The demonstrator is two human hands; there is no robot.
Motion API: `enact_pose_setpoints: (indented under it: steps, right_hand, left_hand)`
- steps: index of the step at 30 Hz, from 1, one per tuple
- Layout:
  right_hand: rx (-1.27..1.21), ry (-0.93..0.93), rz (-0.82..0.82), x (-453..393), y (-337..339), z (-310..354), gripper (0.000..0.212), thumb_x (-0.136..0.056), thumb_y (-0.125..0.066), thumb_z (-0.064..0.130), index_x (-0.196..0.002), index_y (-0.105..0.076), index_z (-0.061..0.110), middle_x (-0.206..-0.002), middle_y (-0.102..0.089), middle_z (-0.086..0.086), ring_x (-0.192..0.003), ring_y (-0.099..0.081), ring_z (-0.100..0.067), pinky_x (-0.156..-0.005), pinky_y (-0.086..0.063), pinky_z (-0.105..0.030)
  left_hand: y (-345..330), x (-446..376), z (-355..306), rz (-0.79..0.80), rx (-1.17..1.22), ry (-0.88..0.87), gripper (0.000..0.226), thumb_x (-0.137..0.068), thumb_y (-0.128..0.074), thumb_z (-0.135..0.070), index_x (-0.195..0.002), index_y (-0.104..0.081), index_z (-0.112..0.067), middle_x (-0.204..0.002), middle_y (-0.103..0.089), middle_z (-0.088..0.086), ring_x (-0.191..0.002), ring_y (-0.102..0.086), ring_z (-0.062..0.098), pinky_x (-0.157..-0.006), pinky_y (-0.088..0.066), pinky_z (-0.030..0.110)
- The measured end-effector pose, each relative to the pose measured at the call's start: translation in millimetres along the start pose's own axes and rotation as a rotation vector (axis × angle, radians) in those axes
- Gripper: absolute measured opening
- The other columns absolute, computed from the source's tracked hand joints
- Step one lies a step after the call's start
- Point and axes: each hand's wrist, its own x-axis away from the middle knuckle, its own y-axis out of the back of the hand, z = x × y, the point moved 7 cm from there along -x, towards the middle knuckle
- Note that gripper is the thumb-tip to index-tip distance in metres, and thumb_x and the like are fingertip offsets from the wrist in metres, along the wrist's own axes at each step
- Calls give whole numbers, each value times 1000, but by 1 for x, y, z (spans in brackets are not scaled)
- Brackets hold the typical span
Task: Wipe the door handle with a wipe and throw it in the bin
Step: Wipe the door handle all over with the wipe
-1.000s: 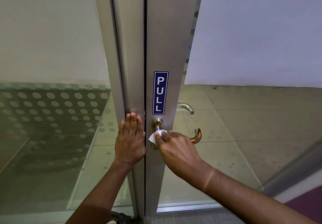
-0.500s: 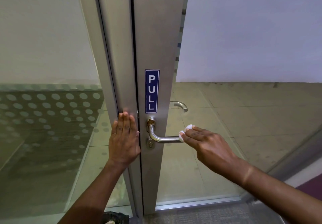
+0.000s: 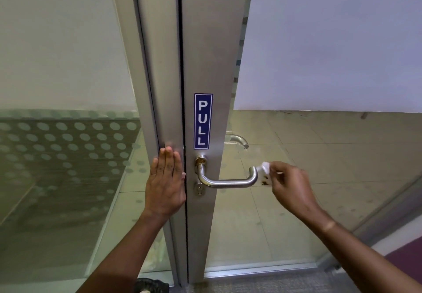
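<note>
A brushed steel lever door handle juts from a grey metal door stile, with a rusty rose at its root and a keyhole below. My right hand pinches a small white wipe, stained brown, against the handle's curled far tip. My left hand lies flat, fingers together, on the fixed frame just left of the door gap. No bin is in view.
A blue PULL sign is stuck above the handle. Glass panels flank the stile, the left one dotted with frosting. A second handle shows through the right glass. Tiled floor lies beyond, carpet at my feet.
My right hand slid the wipe along the lever from its root by the door out to the far tip. The left hand stayed pressed on the frame.
</note>
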Motion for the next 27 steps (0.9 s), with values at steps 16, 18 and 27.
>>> enact_pose_setpoints:
  steps: [16,18,27]
  right_hand:
    - [-181,170,26,6,-20,94,23,-83,-70,8,-102,-75,21,-96,-69,11,-90,-63,0,-73,-49,-11]
    - [-157,250,2,8,-27,108,27,-82,-72,9,-108,-71,18,-95,-72,8,-85,-65,-2,-74,-52,-14]
    - [184,456,-6,7,-71,139,26,-89,-65,20,-108,-66,4,-105,-63,-14,-104,-59,-29,-87,-56,-41]
  left_hand:
    - [0,1,1,59,-7,16,79,-93,-37,-21,-154,11,-5,-162,20,12,-151,13,25,-122,7,38]
    - [1,1,1,60,1,16,79,-93,-38,-21,-154,12,-6,-162,21,11,-151,14,25,-123,7,38]
    - [4,-1,0,84,9,7,81,-92,-37,-22,-153,14,-6,-162,22,11,-150,14,24,-123,6,37]
